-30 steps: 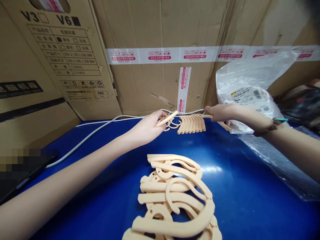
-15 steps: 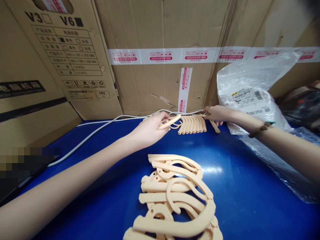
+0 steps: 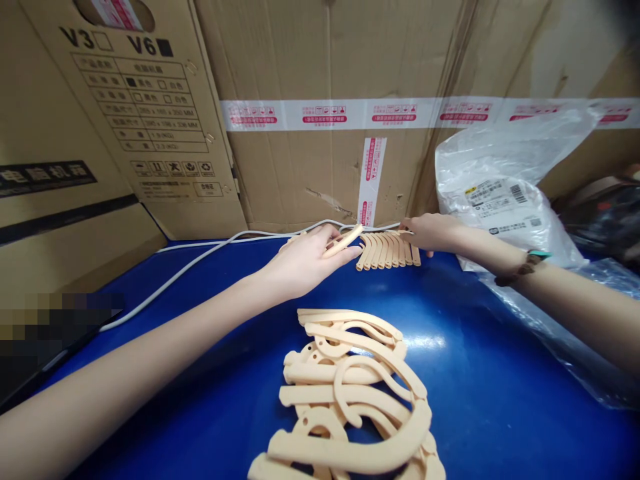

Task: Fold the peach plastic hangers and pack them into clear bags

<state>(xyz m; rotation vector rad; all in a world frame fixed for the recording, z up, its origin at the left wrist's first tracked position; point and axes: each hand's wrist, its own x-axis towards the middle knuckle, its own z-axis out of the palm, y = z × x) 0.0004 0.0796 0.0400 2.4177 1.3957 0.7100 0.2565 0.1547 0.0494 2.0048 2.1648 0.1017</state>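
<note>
Near the back of the table my left hand (image 3: 305, 263) is closed on a beige plastic folding hanger (image 3: 347, 241), whose arm sticks out past the thumb. Right beside it, a row of folded hangers (image 3: 385, 252) lies side by side, curved ends lined up. My right hand (image 3: 431, 233) is at the right end of this row, its fingers closed about the far part of the last hanger (image 3: 416, 256); the fingertips are partly hidden. Closer to me lies a loose pile of the same beige hangers (image 3: 350, 393), with arms and hooks overlapping.
Cardboard boxes (image 3: 300, 53) wall off the back and left of the blue table (image 3: 200, 413). A white cable (image 3: 195, 270) runs along the back and left. On the right is a clear plastic bag (image 3: 500, 200) with a label. A dark object (image 3: 45, 360) lies at the left edge.
The hanger at my right hand has moved left and now lies against the row's end. My left hand still holds its hanger, its thumb now reaching farther right. The pile is unchanged.
</note>
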